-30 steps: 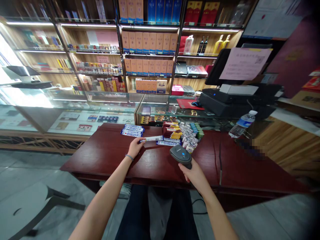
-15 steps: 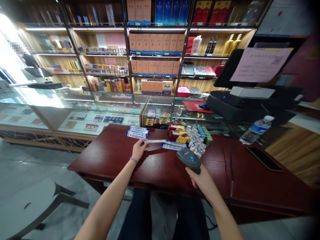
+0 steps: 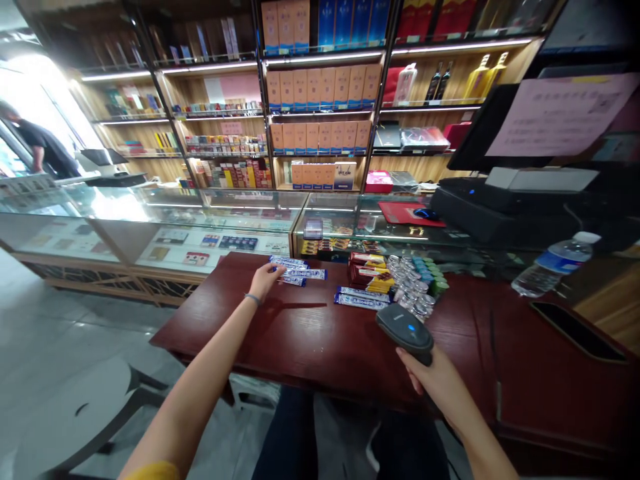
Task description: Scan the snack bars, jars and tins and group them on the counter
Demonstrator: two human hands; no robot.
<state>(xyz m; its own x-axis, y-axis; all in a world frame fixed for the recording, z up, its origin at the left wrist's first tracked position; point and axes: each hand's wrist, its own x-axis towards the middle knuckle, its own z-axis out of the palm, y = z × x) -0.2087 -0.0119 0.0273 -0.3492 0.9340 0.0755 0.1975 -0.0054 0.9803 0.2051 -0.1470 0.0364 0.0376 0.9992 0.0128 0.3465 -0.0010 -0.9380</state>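
Observation:
My left hand (image 3: 265,281) pinches one end of a long blue-and-white snack packet (image 3: 311,273), over a small pile of similar packets (image 3: 290,261) at the table's far left. In my right hand (image 3: 425,367) is a dark barcode scanner (image 3: 405,330) with a blue light on top, its head facing the table's middle. Just beyond the scanner lie more blue-and-white packets (image 3: 363,299). Behind these are stacked brown-and-yellow packets (image 3: 370,273), and beside them several silver-topped small items (image 3: 413,290) with green and blue ones.
A water bottle (image 3: 555,265) and a dark phone (image 3: 577,330) are on the right of the brown table (image 3: 300,333). Beyond stand glass display counters (image 3: 225,213) and a register (image 3: 500,207). A grey stool (image 3: 85,413) is at lower left; a person (image 3: 43,147) stands far left.
My left hand has carried the packet left, from beside the right-hand packets onto the left pile. My right hand still holds the scanner. The view has shifted, and a person now shows at far left.

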